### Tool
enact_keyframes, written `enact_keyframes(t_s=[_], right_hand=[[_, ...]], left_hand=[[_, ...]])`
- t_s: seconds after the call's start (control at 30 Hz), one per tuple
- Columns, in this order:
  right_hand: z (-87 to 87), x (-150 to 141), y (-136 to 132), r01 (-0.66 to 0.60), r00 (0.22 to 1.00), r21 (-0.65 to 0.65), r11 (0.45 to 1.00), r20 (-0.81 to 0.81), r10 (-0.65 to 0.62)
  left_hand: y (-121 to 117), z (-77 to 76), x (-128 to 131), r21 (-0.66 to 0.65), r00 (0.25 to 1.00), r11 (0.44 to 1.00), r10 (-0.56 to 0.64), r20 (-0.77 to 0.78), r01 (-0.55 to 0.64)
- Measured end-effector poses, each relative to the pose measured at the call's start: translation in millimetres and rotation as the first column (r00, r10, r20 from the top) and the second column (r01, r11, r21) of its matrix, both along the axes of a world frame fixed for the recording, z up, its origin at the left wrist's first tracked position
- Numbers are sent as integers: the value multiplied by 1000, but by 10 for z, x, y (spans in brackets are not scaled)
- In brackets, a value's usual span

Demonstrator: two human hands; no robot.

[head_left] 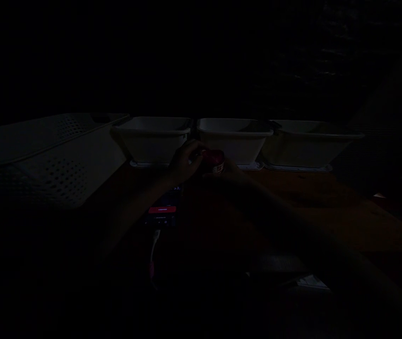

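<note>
The picture is very dark. A small, shiny dark-red packaged item [214, 156] with a pale printed band is held between my hands, above the wooden table. My left hand [186, 161] has its fingers and thumb curled at the item's left side. On the other side my right hand [227, 168] is closed around its right and lower part, with most fingers lost in shadow. What kind of item it is cannot be made out. Below my left hand lies a lit phone [162, 209], partly covered by my left forearm.
Three pale plastic tubs, a left one [151, 146], a middle one [236, 141] and a right one [303, 150], stand in a row behind my hands. To the left is a large perforated basket [98, 174]. A white cable [154, 242] runs from the phone across the wooden table [310, 202].
</note>
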State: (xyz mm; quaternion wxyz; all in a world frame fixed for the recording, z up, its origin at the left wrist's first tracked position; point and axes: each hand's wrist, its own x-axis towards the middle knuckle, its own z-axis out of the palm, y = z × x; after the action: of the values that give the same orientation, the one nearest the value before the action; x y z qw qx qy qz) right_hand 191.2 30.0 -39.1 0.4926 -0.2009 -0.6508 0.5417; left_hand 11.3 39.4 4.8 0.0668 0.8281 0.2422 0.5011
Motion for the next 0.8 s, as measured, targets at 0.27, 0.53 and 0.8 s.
enact_keyframes(t_s=[0.27, 0.53, 0.8], right_hand=[[48, -21, -74, -46, 999, -37, 998, 3, 46], [302, 110, -127, 255, 958, 200, 946, 78, -274], [319, 174, -26, 254, 958, 222, 941, 74, -276]], left_hand=[[-77, 50, -11, -42, 994, 998, -58, -95, 54], [-218, 127, 3, -134, 985, 983, -140, -103, 126], [-224, 118, 11, -149, 982, 972, -187, -29, 181]])
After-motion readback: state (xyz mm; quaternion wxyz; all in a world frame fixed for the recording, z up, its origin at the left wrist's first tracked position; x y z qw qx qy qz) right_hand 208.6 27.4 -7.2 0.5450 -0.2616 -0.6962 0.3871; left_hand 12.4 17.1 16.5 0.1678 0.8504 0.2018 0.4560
